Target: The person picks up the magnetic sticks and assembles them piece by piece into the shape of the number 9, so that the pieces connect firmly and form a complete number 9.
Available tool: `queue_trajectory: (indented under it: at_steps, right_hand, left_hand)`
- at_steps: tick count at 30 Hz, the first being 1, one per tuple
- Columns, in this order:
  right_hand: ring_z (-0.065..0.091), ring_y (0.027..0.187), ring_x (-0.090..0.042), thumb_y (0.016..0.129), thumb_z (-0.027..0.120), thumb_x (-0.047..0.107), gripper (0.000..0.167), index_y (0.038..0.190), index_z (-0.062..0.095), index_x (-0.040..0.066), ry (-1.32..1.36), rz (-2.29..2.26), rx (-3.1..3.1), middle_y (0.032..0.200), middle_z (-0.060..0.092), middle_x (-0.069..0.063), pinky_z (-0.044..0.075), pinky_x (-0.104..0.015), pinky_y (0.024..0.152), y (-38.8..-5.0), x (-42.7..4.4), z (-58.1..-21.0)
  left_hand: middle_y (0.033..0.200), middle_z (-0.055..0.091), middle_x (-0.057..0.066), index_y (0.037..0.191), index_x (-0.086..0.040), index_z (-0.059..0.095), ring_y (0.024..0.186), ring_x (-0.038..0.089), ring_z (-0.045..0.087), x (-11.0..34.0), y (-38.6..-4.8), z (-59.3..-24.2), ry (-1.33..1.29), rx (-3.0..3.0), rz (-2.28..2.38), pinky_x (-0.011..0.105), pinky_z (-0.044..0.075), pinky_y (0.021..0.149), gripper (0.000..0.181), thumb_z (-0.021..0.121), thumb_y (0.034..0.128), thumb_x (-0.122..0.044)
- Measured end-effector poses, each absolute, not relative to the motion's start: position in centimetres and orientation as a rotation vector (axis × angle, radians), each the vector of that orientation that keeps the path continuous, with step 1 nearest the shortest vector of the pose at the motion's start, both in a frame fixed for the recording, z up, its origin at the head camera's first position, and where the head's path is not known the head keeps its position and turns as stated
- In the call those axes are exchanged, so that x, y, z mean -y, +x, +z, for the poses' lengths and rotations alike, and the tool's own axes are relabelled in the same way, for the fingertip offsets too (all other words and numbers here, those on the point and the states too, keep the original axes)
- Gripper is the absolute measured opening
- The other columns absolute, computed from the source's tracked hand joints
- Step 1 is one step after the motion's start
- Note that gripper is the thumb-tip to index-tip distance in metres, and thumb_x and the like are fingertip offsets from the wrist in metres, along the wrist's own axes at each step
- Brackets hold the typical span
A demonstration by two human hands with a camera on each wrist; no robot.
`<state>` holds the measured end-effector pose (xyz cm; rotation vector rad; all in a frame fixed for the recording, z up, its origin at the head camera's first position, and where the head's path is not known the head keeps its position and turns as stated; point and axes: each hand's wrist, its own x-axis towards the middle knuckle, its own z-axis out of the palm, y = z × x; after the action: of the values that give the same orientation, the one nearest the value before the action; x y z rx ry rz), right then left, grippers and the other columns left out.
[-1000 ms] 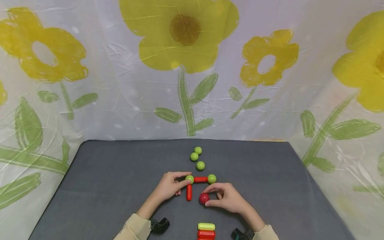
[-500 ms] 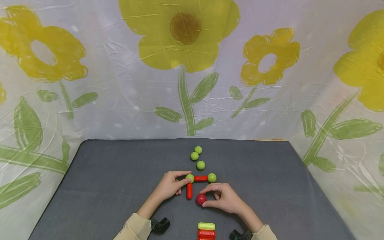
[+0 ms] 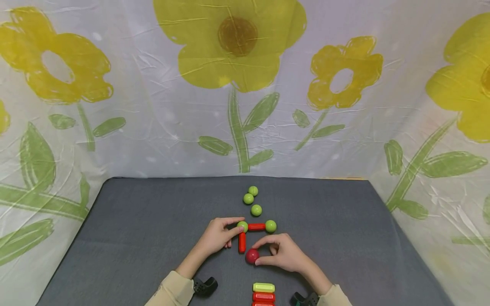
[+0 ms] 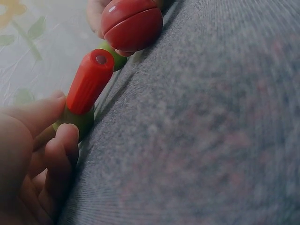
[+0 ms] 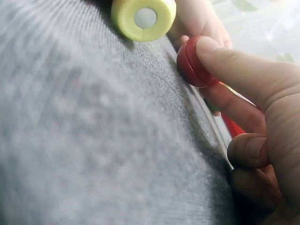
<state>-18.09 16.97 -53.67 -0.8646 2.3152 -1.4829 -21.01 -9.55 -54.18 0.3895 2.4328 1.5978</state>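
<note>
My left hand (image 3: 218,234) pinches a green ball (image 3: 243,226) between thumb and fingers. From that ball one red rod (image 3: 256,227) runs right to another green ball (image 3: 271,226), and a second red rod (image 3: 242,242) points toward me. In the left wrist view this nearer rod (image 4: 90,82) shows a round silvery spot on its free end. A red ball (image 3: 252,256) with a seam around it is pinched by my right hand (image 3: 285,253), just right of and below the nearer rod's free end, apart from it. The right wrist view shows the thumb on the red ball (image 5: 192,63).
Three loose green balls (image 3: 256,210) lie beyond the joined pieces. Near the front edge of the view, a yellow-green rod (image 3: 263,287) and red rods (image 3: 263,296) lie in a stack-like row. Dark grey cloth covers the table (image 3: 153,221); a flower-printed curtain (image 3: 168,127) hangs behind.
My right hand has moved left and slightly toward me with the red ball, bringing it closer to the nearer rod's free end. The left hand stays on the green ball.
</note>
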Motion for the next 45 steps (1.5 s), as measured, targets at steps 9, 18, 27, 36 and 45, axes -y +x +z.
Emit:
queue_trajectory:
  at_steps: [9,18,27,36,45]
  right_hand:
    - [0.029,0.045,0.007,0.084,0.093,0.028,0.03,0.111,0.082,0.021,-0.895,-1.481,-2.315,0.055,0.046,0.009,0.028,-0.017,0.044,-18.1,-16.4,-53.6]
    - [0.03,0.044,0.005,0.084,0.093,0.029,0.03,0.11,0.083,0.022,-0.879,-1.469,-2.308,0.053,0.047,0.004,0.029,-0.017,0.044,-18.1,-16.1,-53.6]
    - [0.031,0.044,0.005,0.082,0.093,0.031,0.03,0.109,0.083,0.023,-0.887,-1.451,-2.318,0.054,0.048,0.006,0.029,-0.017,0.045,-18.2,-15.8,-53.9]
    - [0.033,0.045,0.004,0.083,0.093,0.03,0.026,0.106,0.082,0.024,-0.886,-1.453,-2.327,0.056,0.054,0.003,0.031,-0.017,0.045,-18.2,-15.4,-54.0]
    - [0.031,0.046,0.002,0.085,0.092,0.027,0.025,0.107,0.082,0.019,-0.893,-1.528,-2.36,0.059,0.055,0.0,0.03,-0.018,0.043,-18.4,-16.2,-53.6]
  left_hand:
    - [0.053,0.059,-0.002,0.136,-0.011,0.074,0.043,0.009,0.053,9.6,-20.9,-54.1,0.403,-2.432,1.614,0.023,0.042,0.043,0.04,0.075,0.1013,-0.03]
    - [0.053,0.059,-0.003,0.135,-0.012,0.075,0.043,0.009,0.054,9.5,-20.9,-53.9,0.382,-2.433,1.608,0.023,0.042,0.043,0.04,0.076,0.1006,-0.032]
    - [0.054,0.059,-0.002,0.135,-0.012,0.075,0.044,0.009,0.053,9.5,-20.9,-53.9,0.386,-2.447,1.598,0.023,0.041,0.043,0.04,0.076,0.1003,-0.032]
    - [0.053,0.059,-0.004,0.135,-0.014,0.075,0.044,0.009,0.054,9.6,-20.9,-53.8,0.395,-2.444,1.593,0.022,0.041,0.043,0.04,0.076,0.1001,-0.034]
    - [0.053,0.058,-0.005,0.136,-0.015,0.074,0.045,0.01,0.054,9.6,-20.8,-54.0,0.392,-2.456,1.567,0.023,0.042,0.044,0.041,0.076,0.1007,-0.034]
